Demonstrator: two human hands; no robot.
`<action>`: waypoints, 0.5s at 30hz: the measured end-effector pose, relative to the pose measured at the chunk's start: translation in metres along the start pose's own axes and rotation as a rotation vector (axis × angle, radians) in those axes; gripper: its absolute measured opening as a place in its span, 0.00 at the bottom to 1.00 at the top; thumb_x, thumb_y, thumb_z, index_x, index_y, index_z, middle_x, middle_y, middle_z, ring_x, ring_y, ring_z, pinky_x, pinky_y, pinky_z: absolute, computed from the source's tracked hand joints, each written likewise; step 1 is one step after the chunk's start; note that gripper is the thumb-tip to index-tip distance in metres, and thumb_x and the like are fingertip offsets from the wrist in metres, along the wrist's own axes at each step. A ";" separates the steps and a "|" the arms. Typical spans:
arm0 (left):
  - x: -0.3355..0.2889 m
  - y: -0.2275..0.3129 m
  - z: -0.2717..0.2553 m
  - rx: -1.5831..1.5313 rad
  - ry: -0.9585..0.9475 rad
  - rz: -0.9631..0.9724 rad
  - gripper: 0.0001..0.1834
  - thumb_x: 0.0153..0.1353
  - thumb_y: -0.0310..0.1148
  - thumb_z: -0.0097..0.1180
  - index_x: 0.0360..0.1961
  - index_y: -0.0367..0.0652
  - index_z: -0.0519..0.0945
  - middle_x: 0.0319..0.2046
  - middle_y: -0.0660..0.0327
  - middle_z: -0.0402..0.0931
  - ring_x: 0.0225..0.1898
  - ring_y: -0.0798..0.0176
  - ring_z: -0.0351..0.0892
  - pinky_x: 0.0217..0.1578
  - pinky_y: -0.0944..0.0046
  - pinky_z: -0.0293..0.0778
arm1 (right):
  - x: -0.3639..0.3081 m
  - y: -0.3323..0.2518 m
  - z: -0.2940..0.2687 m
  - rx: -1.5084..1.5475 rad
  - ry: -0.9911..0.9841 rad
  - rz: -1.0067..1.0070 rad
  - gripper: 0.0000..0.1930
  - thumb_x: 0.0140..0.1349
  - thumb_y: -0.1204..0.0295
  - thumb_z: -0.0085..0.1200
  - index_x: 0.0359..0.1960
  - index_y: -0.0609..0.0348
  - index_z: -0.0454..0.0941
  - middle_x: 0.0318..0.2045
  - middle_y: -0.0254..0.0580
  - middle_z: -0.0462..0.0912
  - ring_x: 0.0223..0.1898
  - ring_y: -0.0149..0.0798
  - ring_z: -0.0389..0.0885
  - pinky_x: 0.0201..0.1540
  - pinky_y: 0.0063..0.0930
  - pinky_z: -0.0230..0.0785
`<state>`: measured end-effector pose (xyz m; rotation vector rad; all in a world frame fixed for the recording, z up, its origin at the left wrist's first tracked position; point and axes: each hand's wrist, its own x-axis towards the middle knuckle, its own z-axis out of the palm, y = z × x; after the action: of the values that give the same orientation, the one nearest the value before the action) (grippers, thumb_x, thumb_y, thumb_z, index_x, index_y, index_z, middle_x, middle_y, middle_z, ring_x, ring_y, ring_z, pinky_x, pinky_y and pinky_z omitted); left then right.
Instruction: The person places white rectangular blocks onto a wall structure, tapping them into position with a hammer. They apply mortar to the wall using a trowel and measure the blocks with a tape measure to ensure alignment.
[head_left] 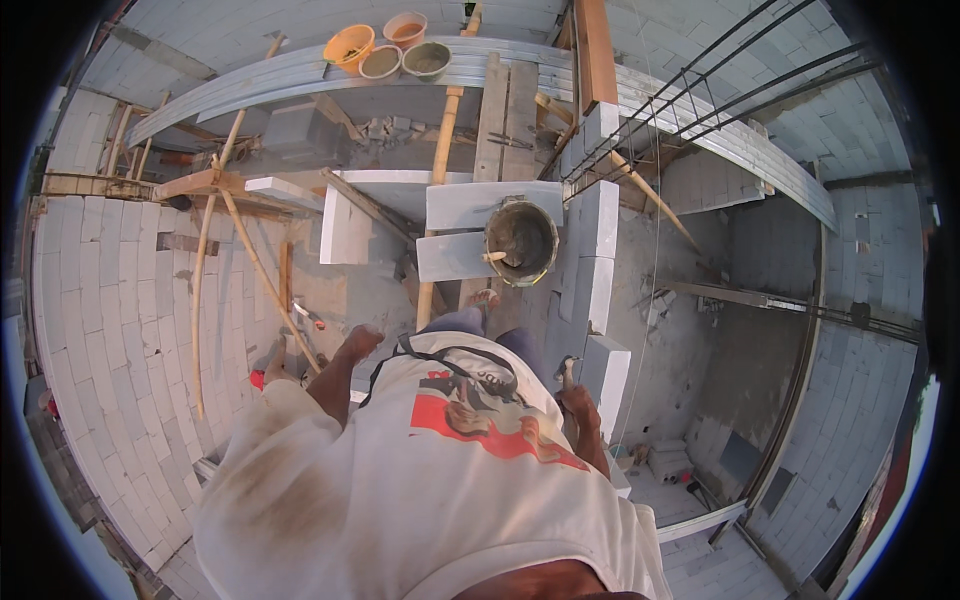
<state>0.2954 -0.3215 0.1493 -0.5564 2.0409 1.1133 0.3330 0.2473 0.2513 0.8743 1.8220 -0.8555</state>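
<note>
Unfinished block-walled room seen from high up on plank scaffolding. Mortar bucket (521,240) sits on the white planks (470,205) ahead of the feet, touching the block wall's (596,262) edge. Right hand (578,402) is closed around a small trowel (565,372) just beside the wall's top block. Left hand (361,341) hangs loosely curled, holding nothing. Four basins (385,52) rest on the far edge.
</note>
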 end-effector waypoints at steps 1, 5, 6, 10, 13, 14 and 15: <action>0.004 -0.035 -0.009 0.127 -0.020 0.120 0.13 0.60 0.40 0.65 0.29 0.39 0.83 0.21 0.60 0.77 0.21 0.64 0.73 0.23 0.58 0.69 | 0.006 -0.006 -0.001 -0.139 -0.019 0.005 0.11 0.61 0.69 0.60 0.22 0.59 0.78 0.17 0.35 0.77 0.18 0.34 0.77 0.23 0.37 0.68; 0.007 -0.040 0.007 0.166 -0.045 -0.031 0.14 0.60 0.40 0.65 0.25 0.41 0.82 0.20 0.61 0.76 0.20 0.64 0.72 0.22 0.57 0.68 | 0.001 0.024 -0.011 -0.155 0.007 -0.269 0.11 0.58 0.71 0.60 0.19 0.59 0.78 0.17 0.36 0.77 0.18 0.35 0.77 0.22 0.37 0.68; 0.005 -0.041 0.009 0.163 -0.024 0.041 0.14 0.60 0.40 0.65 0.25 0.41 0.82 0.20 0.61 0.75 0.21 0.64 0.73 0.22 0.57 0.69 | 0.007 0.033 -0.010 -0.122 -0.021 -0.247 0.11 0.58 0.71 0.60 0.19 0.59 0.78 0.17 0.36 0.77 0.18 0.35 0.77 0.22 0.37 0.68; 0.005 -0.036 0.018 0.182 0.016 0.263 0.12 0.58 0.37 0.63 0.25 0.39 0.82 0.21 0.56 0.77 0.23 0.58 0.78 0.25 0.55 0.74 | 0.065 0.043 -0.004 -0.007 -0.177 0.184 0.11 0.58 0.70 0.60 0.20 0.61 0.78 0.17 0.36 0.77 0.18 0.35 0.77 0.22 0.38 0.68; 0.007 -0.040 0.021 0.367 0.029 0.395 0.10 0.57 0.35 0.61 0.26 0.38 0.82 0.23 0.51 0.81 0.26 0.52 0.84 0.28 0.54 0.78 | 0.067 0.033 -0.011 0.038 -0.141 0.077 0.11 0.58 0.69 0.60 0.20 0.61 0.78 0.17 0.37 0.77 0.18 0.35 0.77 0.22 0.38 0.68; 0.010 -0.041 0.021 0.523 0.036 0.458 0.11 0.57 0.36 0.60 0.26 0.39 0.82 0.24 0.51 0.81 0.26 0.53 0.84 0.28 0.54 0.78 | 0.068 0.027 -0.013 0.046 -0.135 0.059 0.11 0.58 0.69 0.60 0.20 0.61 0.79 0.17 0.37 0.77 0.18 0.35 0.77 0.22 0.38 0.68; 0.014 -0.043 0.019 0.681 0.044 0.522 0.12 0.58 0.37 0.60 0.26 0.39 0.82 0.25 0.50 0.82 0.27 0.53 0.84 0.28 0.54 0.78 | 0.070 0.020 -0.014 0.051 -0.133 0.047 0.11 0.58 0.69 0.60 0.21 0.61 0.79 0.17 0.37 0.77 0.18 0.35 0.77 0.22 0.38 0.68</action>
<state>0.3224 -0.3282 0.1089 0.3111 2.4896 0.5903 0.3205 0.2831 0.1882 0.8682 1.6647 -0.9116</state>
